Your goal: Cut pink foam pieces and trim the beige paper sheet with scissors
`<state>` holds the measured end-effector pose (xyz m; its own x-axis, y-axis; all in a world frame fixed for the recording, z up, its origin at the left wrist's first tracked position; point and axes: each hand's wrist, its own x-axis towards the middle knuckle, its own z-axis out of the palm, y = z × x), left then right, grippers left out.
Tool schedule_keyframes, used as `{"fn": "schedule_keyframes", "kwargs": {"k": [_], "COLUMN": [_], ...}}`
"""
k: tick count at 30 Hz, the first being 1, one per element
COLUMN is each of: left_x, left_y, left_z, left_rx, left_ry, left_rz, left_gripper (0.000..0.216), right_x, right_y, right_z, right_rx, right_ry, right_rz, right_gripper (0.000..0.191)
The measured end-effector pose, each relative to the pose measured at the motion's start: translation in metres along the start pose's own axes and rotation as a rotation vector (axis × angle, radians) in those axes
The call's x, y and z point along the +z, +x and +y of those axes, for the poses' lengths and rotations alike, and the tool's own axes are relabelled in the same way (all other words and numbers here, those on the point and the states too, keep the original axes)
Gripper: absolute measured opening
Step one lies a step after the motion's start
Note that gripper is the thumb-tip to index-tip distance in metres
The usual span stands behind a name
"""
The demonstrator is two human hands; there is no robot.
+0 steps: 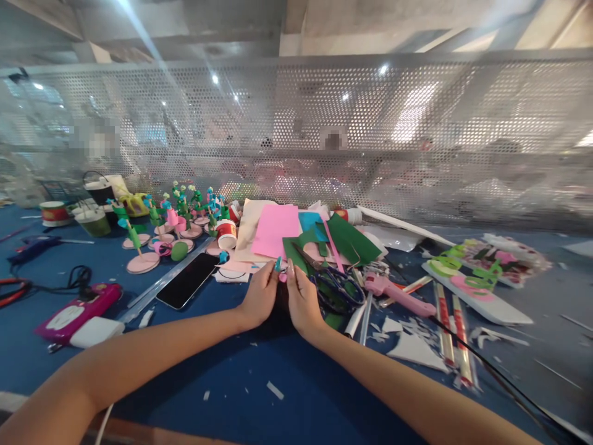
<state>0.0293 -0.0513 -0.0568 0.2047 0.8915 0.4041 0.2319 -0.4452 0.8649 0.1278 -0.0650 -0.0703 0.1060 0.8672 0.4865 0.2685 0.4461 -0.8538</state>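
My left hand (258, 296) and my right hand (303, 300) meet at the middle of the table, fingertips pinched together. Between them is a small pink piece (283, 276), too small to tell its kind. A bit of blue shows at the left fingertips. Just beyond the hands lie pink sheets (277, 228) and dark green sheets (354, 240). Scissors with dark blue handles (340, 287) rest beside my right hand, their blades over the green sheets. A black phone (188, 281) lies to the left of my left hand.
Small flower figures on round pink bases (143, 262) stand at the left. A pink glue gun (401, 295) with a black cable, glue-stick packets (445, 327) and white scraps (417, 352) lie right. A magenta device (81, 312) sits left. A perforated metal screen (296, 111) closes the back.
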Motion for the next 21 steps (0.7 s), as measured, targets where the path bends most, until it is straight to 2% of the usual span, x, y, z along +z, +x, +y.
{"fn": "schedule_keyframes", "kwargs": {"k": [8, 12, 21], "left_x": [-0.0001, -0.0014, -0.0006], "left_y": [-0.0021, -0.0044, -0.0087], "left_z": [-0.0031, -0.0014, 0.0014], "left_rx": [-0.021, 0.070, 0.145], "left_ry": [0.063, 0.100, 0.288], "left_rz": [0.022, -0.019, 0.050], "left_gripper": [0.021, 0.019, 0.016], "right_x": [0.0039, 0.0033, 0.0056], "right_y": [-0.0008, -0.0050, -0.0060], "right_z": [0.0022, -0.0006, -0.0070], "right_rx": [0.041, 0.100, 0.117], "right_ry": [0.164, 0.180, 0.310], "right_rz": [-0.015, -0.008, 0.021], "right_gripper": [0.022, 0.022, 0.024]}}
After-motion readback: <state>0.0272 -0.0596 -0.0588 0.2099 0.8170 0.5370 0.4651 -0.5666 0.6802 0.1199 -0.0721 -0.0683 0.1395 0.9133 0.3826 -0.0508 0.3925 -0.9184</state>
